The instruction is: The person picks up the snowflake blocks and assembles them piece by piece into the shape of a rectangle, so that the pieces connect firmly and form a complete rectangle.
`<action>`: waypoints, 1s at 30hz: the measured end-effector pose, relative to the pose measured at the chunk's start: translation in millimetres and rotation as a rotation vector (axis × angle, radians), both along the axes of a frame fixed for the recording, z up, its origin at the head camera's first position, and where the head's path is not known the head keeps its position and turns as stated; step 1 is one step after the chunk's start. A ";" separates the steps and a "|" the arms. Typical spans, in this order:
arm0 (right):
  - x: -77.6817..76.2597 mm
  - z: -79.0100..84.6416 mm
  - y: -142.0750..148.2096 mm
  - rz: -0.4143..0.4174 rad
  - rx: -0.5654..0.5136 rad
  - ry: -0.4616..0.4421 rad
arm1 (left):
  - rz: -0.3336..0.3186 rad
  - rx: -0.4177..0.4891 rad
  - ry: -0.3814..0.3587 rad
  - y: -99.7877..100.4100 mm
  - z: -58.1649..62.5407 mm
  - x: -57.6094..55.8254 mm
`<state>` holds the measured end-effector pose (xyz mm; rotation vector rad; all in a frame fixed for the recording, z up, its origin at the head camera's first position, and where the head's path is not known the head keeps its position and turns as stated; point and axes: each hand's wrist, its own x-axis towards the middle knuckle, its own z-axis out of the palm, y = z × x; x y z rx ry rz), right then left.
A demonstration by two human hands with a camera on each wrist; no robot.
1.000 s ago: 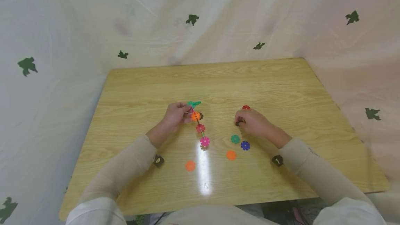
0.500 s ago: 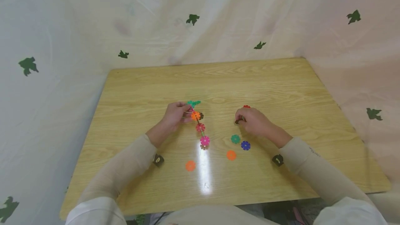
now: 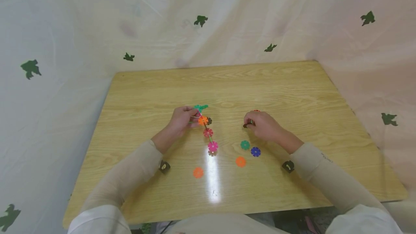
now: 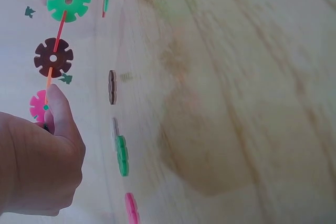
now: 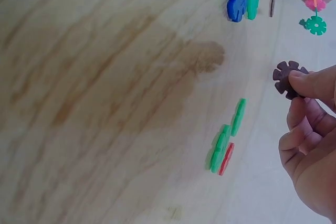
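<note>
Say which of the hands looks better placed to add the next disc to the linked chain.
Probably the right hand: it pinches a dark brown disc that is apart from the linked chain, while the left hand is occupied gripping that chain.

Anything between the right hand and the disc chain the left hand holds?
Only the dark disc that the right hand pinches; past it, bare tabletop up to the disc chain. Shows in the head view.

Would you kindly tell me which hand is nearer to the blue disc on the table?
Right. The right hand is just beyond the blue disc; the left hand is farther away, well off to the disc's left.
</note>
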<state>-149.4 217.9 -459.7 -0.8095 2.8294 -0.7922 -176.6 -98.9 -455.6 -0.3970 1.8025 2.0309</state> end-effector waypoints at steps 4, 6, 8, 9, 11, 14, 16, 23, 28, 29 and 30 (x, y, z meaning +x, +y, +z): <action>1.3 0.8 -4.9 -0.020 -0.060 0.006 | -0.006 -0.010 0.001 0.8 1.7 0.4; 2.3 2.5 -9.7 -0.034 -0.119 -0.008 | -0.007 -0.009 0.005 1.0 2.0 0.5; 3.6 4.8 -15.4 -0.047 -0.187 -0.026 | -0.009 -0.005 0.009 1.3 1.9 0.6; 4.4 6.0 -18.3 -0.050 -0.218 -0.035 | -0.009 0.000 0.010 1.4 1.6 0.6; 5.6 9.2 -24.2 -0.050 -0.265 -0.037 | -0.013 0.012 0.011 2.0 0.5 0.6; 5.0 11.9 -31.7 -0.058 -0.312 -0.042 | -0.018 0.027 0.008 3.8 -1.5 0.5; 2.8 12.7 -36.5 -0.072 -0.332 -0.045 | -0.024 0.031 0.010 5.3 -2.2 0.9; -7.1 12.9 -48.6 -0.118 -0.414 -0.113 | -0.043 0.040 0.029 12.5 -1.7 4.3; -15.5 13.7 -54.5 -0.210 -0.516 -0.269 | -0.070 0.045 0.027 15.8 -1.7 8.7; -17.0 13.6 -55.7 -0.227 -0.538 -0.300 | -0.078 0.048 0.025 16.6 -1.7 9.5; -18.5 13.3 -56.6 -0.240 -0.553 -0.327 | -0.089 0.047 0.026 17.7 -1.2 10.6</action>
